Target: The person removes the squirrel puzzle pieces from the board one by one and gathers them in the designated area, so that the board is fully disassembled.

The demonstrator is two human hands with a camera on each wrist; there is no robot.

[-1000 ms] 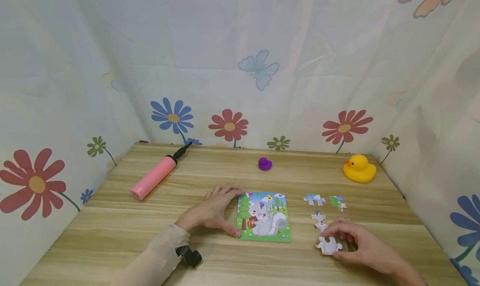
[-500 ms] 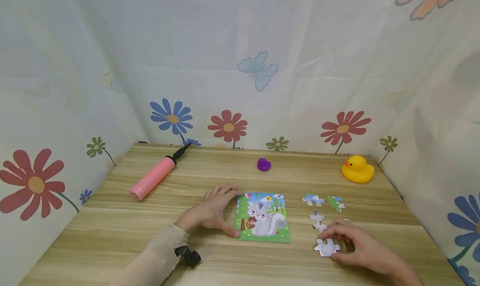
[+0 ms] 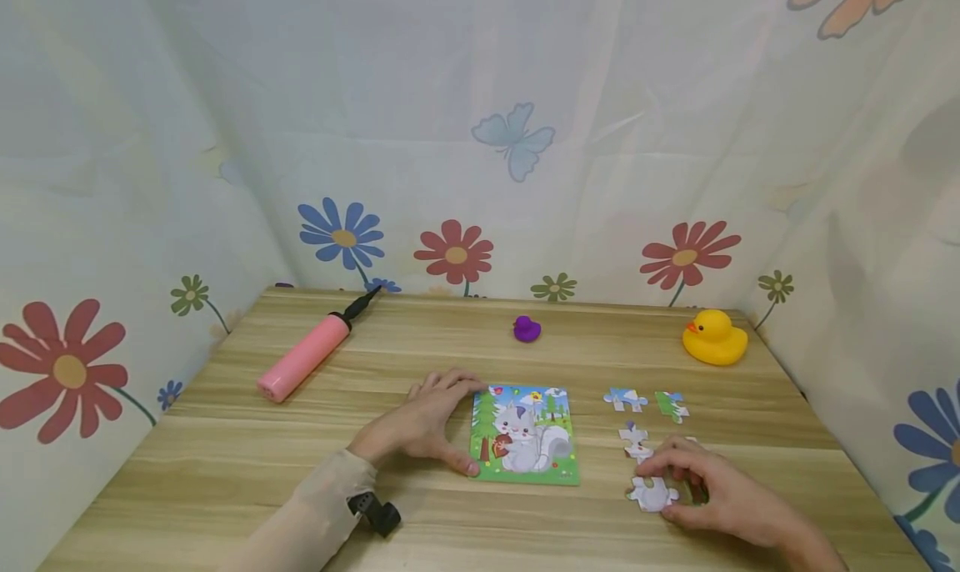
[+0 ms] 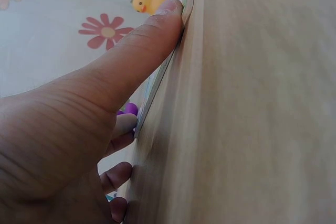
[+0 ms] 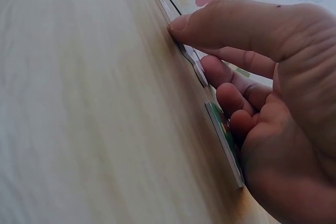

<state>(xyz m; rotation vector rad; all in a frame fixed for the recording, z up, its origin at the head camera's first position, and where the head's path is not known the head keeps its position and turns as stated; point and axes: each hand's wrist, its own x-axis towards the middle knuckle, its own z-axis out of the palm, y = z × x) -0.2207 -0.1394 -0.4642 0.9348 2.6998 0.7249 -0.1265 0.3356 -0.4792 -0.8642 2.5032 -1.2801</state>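
Note:
My left hand (image 3: pixel 423 422) spans the left side of a square squirrel picture puzzle (image 3: pixel 525 439), thumb (image 4: pixel 157 24) touching its lower left corner and index finger at its upper left corner. To the right, my right hand (image 3: pixel 716 490) pinches a white-and-grey puzzle piece (image 3: pixel 654 495) between thumb (image 5: pixel 202 27) and index finger, low over the table. The other fingers of that hand are curled. A green-edged puzzle piece (image 5: pixel 226 140) lies beneath them in the right wrist view, mostly hidden in the head view.
Loose puzzle pieces lie above the right hand: a blue one (image 3: pixel 626 400), a green one (image 3: pixel 672 405) and a grey one (image 3: pixel 635 440). Farther back sit a purple duck (image 3: pixel 527 328) and a yellow duck (image 3: pixel 715 338). A pink hand pump (image 3: pixel 306 357) lies back left.
The head view has shifted very slightly. Both hands, the puzzle and the pinched piece stay almost where they were.

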